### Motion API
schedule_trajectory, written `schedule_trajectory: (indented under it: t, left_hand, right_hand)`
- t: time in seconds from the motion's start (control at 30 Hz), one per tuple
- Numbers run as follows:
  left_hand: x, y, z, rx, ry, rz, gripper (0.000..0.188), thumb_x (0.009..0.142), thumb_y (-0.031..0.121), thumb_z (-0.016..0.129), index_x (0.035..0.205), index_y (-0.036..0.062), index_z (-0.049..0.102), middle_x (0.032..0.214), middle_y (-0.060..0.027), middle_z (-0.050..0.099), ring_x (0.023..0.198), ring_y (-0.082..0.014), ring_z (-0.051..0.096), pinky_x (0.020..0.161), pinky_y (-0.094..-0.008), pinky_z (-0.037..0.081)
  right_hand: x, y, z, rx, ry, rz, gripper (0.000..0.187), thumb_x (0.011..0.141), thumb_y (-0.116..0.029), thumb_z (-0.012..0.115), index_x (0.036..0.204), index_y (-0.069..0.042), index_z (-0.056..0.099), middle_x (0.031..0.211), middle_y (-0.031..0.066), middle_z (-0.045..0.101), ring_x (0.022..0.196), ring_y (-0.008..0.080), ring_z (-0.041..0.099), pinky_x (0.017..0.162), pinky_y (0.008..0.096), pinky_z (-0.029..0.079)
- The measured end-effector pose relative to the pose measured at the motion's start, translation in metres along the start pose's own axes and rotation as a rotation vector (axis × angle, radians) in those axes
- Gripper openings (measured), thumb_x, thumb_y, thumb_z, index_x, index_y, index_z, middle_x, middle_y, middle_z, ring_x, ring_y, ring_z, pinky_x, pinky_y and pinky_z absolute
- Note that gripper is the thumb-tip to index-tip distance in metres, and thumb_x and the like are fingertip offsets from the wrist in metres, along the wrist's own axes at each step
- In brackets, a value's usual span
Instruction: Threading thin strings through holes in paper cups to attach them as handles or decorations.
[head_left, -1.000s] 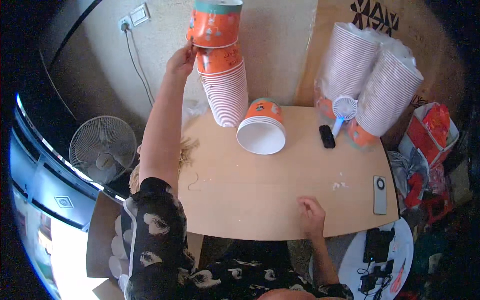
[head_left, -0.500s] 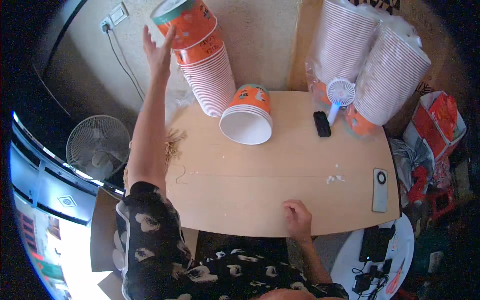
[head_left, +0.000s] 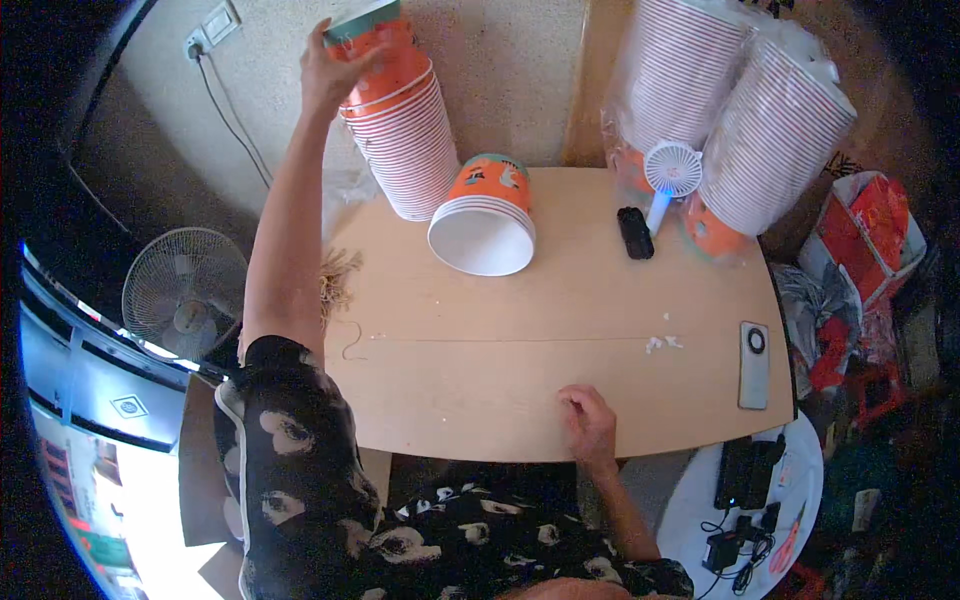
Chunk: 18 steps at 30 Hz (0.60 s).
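Note:
My left hand (head_left: 330, 70) is raised high and grips the orange paper cup (head_left: 385, 55) sitting on top of a tall stack of white-and-orange cups (head_left: 405, 150) at the back left of the wooden table (head_left: 500, 380). A short stack of the same cups (head_left: 485, 215) lies on its side just right of the tall stack, mouth toward me. My right hand (head_left: 588, 425) rests on the table's near edge with fingers curled and nothing in it.
Two tall bagged cup stacks (head_left: 740, 120) lean at the back right, with a small white handheld fan (head_left: 668, 180) and a black remote (head_left: 634, 232) before them. A phone (head_left: 753, 364) lies at the right edge. Rubber bands (head_left: 338, 275) sit at the left. A floor fan (head_left: 185, 295) stands left of the table.
My left hand has lowered the top cup onto the tall stack, and my view has shifted so the stack sits further left. My right hand stays on the table edge.

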<state>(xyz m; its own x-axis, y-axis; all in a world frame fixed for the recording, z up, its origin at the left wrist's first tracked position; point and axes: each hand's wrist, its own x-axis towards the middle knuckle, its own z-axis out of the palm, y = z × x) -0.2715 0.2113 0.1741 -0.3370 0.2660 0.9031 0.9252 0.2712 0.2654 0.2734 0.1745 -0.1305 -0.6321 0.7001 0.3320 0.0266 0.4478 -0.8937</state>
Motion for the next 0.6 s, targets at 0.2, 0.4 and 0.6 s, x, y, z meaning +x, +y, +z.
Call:
schedule_trajectory:
  t: [0.2,0.4,0.6]
  left_hand:
    - [-0.019,-0.005,-0.003,-0.399,-0.293,-0.152,0.113,0.061,0.046,0.092,0.146,0.0049,0.031,0.131,-0.0271,0.054,0.114,-0.0353,0.061,0.096,-0.0449,0.051]
    - [-0.058,-0.006,-0.014,-0.171,0.051,0.075,0.095,0.074,0.031,0.088,0.144,0.0026,0.031,0.136,-0.0227,0.049,0.121,-0.031,0.055,0.098,-0.0419,0.05]
    - [-0.226,0.093,-0.044,-0.225,-0.385,-0.024,0.034,0.074,0.018,0.086,0.098,0.0037,0.066,0.09,-0.008,0.067,0.078,-0.0216,0.062,0.071,-0.0336,0.052]
  right_hand:
    - [0.0,0.013,0.011,-0.069,0.08,-0.025,0.009,0.089,0.001,0.059,0.096,0.001,0.064,0.097,0.0124,0.066,0.086,0.0204,0.064,0.075,0.0289,0.052]
    - [0.006,-0.004,0.017,-0.028,0.113,0.083,0.008,0.089,0.001,0.058,0.094,0.001,0.065,0.091,0.011,0.065,0.081,0.0186,0.063,0.073,0.0265,0.05]
    - [0.049,-0.002,0.034,-0.17,0.205,0.211,0.009,0.091,-0.003,0.06,0.098,0.001,0.065,0.088,0.007,0.064,0.076,0.0121,0.059,0.071,0.0259,0.049]
